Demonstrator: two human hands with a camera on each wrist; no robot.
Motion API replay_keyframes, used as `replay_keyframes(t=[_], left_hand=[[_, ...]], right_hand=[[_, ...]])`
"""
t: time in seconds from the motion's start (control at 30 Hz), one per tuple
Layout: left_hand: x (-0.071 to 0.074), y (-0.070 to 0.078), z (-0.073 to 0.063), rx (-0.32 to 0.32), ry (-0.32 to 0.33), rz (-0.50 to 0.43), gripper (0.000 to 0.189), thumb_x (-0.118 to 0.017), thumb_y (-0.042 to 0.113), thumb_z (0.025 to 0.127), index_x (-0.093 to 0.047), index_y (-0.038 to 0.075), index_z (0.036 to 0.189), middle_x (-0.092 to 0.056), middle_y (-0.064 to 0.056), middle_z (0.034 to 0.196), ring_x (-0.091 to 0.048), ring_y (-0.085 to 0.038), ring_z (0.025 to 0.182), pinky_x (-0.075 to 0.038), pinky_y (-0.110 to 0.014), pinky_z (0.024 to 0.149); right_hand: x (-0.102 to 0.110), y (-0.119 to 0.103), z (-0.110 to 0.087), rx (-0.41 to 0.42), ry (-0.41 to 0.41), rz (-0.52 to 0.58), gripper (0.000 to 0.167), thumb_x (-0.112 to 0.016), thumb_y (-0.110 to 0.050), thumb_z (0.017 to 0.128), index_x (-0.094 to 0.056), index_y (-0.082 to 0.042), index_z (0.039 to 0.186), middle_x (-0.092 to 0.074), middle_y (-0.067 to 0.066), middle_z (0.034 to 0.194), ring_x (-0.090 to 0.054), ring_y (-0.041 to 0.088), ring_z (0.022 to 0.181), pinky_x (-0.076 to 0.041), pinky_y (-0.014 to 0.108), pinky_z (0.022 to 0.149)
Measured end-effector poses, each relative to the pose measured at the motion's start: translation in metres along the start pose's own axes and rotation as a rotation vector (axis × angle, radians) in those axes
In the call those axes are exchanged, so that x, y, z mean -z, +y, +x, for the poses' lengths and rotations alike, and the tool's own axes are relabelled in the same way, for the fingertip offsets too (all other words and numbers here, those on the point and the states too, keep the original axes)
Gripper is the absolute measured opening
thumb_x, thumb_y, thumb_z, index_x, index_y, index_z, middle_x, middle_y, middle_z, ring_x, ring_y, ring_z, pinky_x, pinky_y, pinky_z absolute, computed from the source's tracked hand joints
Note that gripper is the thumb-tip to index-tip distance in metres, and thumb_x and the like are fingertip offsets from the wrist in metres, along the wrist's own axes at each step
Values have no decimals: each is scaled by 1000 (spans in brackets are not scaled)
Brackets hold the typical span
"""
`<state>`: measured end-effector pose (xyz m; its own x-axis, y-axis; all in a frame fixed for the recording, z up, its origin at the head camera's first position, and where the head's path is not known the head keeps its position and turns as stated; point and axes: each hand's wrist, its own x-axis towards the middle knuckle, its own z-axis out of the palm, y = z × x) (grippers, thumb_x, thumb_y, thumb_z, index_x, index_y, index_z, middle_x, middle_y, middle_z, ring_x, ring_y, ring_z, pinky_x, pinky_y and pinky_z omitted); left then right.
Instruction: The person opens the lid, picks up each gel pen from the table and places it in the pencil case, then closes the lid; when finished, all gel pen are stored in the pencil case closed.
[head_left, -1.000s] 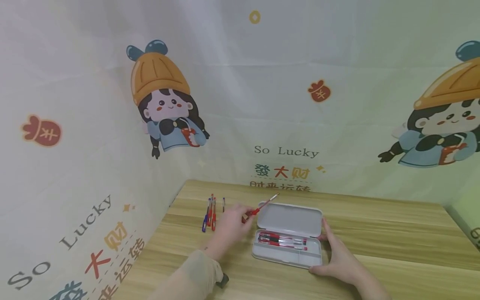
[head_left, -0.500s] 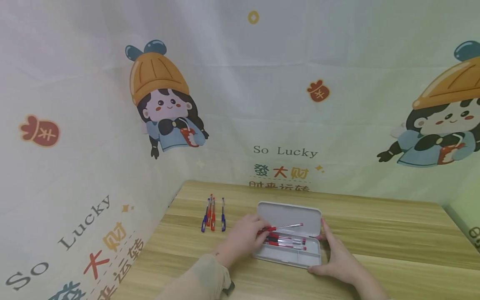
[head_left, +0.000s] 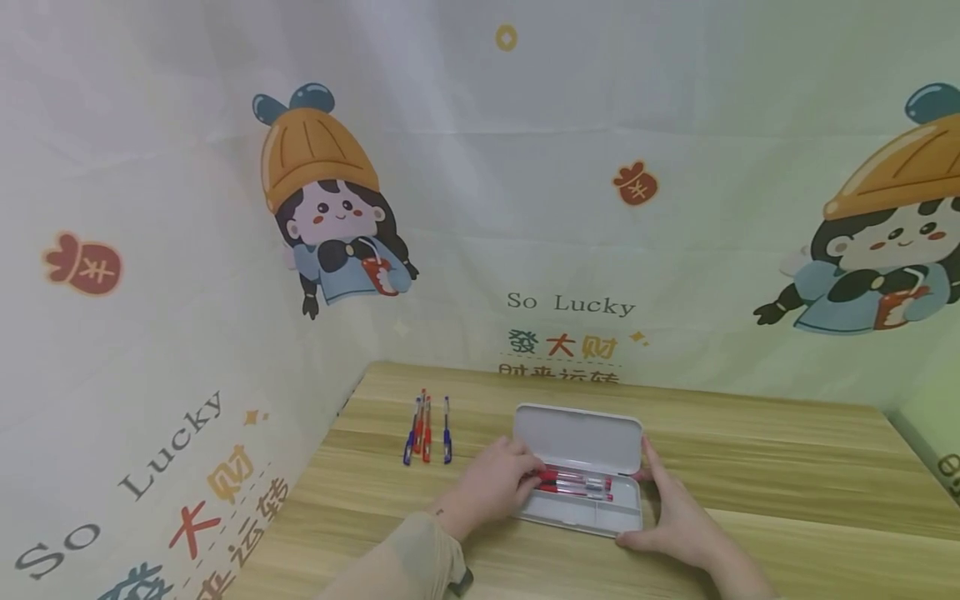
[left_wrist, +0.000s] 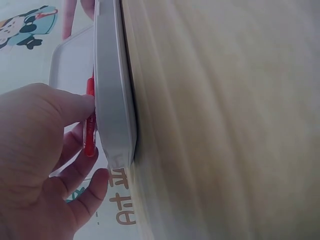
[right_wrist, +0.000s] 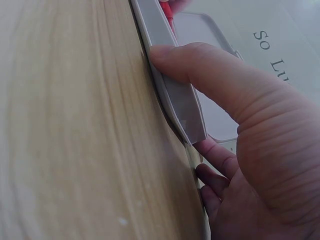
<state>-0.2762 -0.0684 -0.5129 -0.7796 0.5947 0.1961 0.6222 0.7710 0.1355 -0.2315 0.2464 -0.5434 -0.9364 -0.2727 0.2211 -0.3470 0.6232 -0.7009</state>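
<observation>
Pencil case (head_left: 558, 509) sits on the counter (head_left: 750, 475), lid (head_left: 577, 437) up and tilted back toward the wall. Left hand (head_left: 497, 482) is at the case's left end, thumb and fingers closed in a pinch around a red pen (left_wrist: 90, 127). Ring and little fingers loosely bent, off the pen. Pen runs roughly along the case's long side, at the rear compartment; can't tell if it touches the compartment floor.

Right hand (head_left: 678, 521) grips the case's right end: thumb pressed on the front wall near the corner, fingers spread round to the back by the lid. Gap between thumb and fingers is wide, filled by the case.

Rear compartment holds several clear-barrel pens (head_left: 581, 492) with red ends, side by side, lengthwise. Left hand covers their left ends, so exact count unclear. Front compartment has a divider (head_left: 597, 510) right of middle.

Left of the case on the counter: one blue pen (head_left: 408, 446) and two red pens (head_left: 427, 442) bunched close, second blue pen (head_left: 447, 442) just beside them. Beige sleeve (head_left: 405, 554) on the left arm. Printed cloth (head_left: 465, 208) behind, "So Lucky" lettering and cartoon figures.
</observation>
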Motion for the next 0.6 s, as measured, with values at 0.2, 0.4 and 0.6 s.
replay_keyframes(t=[0.2,0.4,0.6], left_hand=[[-2,0,-2,-2,-26,8,21,-72,30,105,-81,24,124,-75,7,111,-59,-8,100,-55,-26,94],[-2,0,-2,4,-26,-3,21,-73,29,105,-81,23,124,-76,6,113,-62,-9,104,-55,-28,97],[0,0,-3,28,-20,-64,23,-73,29,105,-80,24,126,-76,6,117,-63,-11,108,-56,-31,101]], right_hand=[[1,-2,-1,-4,-7,-1,161,-107,-34,60,0,1,175,-69,18,137,-56,51,140,-33,78,124],[1,-3,-2,-13,-16,-12,160,-107,-34,60,-1,1,175,-70,16,137,-57,48,140,-35,76,124],[1,-4,-1,-10,-19,1,159,-107,-33,61,-2,2,174,-69,17,138,-56,48,141,-34,77,124]])
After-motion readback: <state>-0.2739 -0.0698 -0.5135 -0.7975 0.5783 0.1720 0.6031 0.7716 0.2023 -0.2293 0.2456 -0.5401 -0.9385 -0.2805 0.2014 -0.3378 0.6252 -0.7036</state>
